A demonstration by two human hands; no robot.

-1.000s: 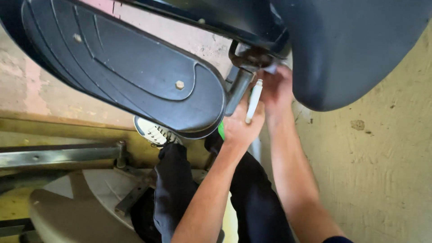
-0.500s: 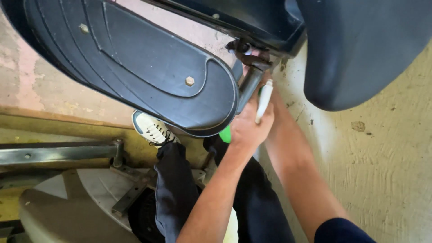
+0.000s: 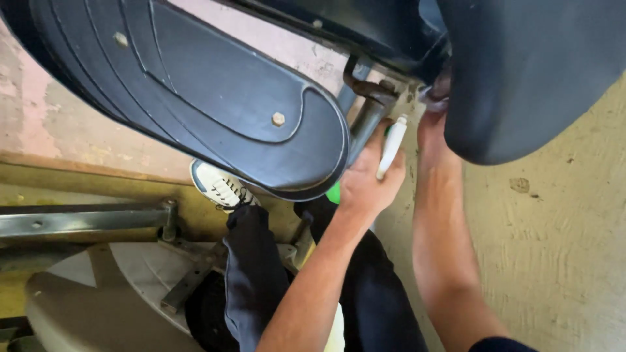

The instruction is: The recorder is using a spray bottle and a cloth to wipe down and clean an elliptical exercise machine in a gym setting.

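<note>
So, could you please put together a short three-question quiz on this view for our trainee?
1. True or false: the left hand holds a white handle.
2. Where is the right hand? A) flat on the floor B) up under the dark seat C) on the shoe
3. Fill in: the white shoe shows just below the dark oval ____.

Key: 1 true; 2 B; 3 cover. The right hand's fingers are hidden, so its grip cannot be told.

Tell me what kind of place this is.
Probably a repair workshop: a dark machine cover with a bolt, a rusty bracket, bare concrete floor, and the left hand holding a white tool.
</note>
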